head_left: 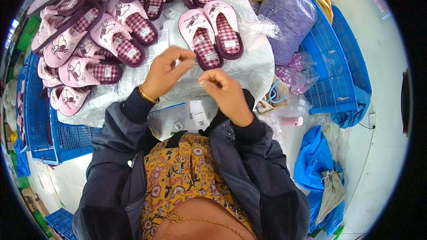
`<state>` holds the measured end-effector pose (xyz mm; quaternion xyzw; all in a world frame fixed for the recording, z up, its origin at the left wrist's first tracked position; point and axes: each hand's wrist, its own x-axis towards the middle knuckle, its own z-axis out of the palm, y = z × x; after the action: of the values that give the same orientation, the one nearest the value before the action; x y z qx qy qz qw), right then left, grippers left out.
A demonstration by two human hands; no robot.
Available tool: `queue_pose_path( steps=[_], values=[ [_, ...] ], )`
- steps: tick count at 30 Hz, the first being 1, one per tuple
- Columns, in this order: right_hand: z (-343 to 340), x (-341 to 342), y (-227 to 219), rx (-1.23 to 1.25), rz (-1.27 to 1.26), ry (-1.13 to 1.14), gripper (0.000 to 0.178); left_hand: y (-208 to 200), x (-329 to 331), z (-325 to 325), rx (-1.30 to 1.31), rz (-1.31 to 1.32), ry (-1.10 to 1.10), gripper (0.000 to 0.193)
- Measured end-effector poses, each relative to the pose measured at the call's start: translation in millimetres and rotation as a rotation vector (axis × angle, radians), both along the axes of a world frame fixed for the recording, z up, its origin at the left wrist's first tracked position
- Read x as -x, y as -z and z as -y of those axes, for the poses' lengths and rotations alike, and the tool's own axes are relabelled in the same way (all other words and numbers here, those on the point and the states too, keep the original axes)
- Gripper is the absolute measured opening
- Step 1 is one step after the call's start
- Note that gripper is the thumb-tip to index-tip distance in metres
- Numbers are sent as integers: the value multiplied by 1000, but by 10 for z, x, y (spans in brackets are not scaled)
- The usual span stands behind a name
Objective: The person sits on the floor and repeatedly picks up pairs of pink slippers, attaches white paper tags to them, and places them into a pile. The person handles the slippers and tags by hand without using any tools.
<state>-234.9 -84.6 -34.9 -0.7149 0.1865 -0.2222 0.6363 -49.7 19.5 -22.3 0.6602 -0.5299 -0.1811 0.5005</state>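
Both of my hands are raised over the near edge of a table covered in clear plastic sheeting [253,66]. My left hand [168,72] has its thumb and fingers bent into a pinch; whatever may be in it is too small to make out. To its right, my right hand [226,95] is curled with thumb against fingers, and its contents cannot be made out either. Just beyond them lies a pair of pink slippers, the left slipper [200,40] and the right slipper [226,31], with plum checked insoles and white labels. The hands are apart from each other.
Many similar slippers [120,40] are heaped at the left, beside white paper labels [163,40]. More white labels [198,113] lie near my lap. Blue plastic crates [329,58] flank the table, with a bag of purple material [287,22] at the right and blue sheeting [313,160] below.
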Motion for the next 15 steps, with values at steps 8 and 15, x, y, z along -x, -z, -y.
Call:
queue_pose_path(
  steps=[8, 15],
  values=[
    [956, -294, -339, 56, 178, 211, 12, -78, -257, 1093, 247, 763, -84, 22],
    [1340, -611, 145, 147, -39, 223, 19, 176, -355, 1486, 46, 839, -109, 18]
  ],
)
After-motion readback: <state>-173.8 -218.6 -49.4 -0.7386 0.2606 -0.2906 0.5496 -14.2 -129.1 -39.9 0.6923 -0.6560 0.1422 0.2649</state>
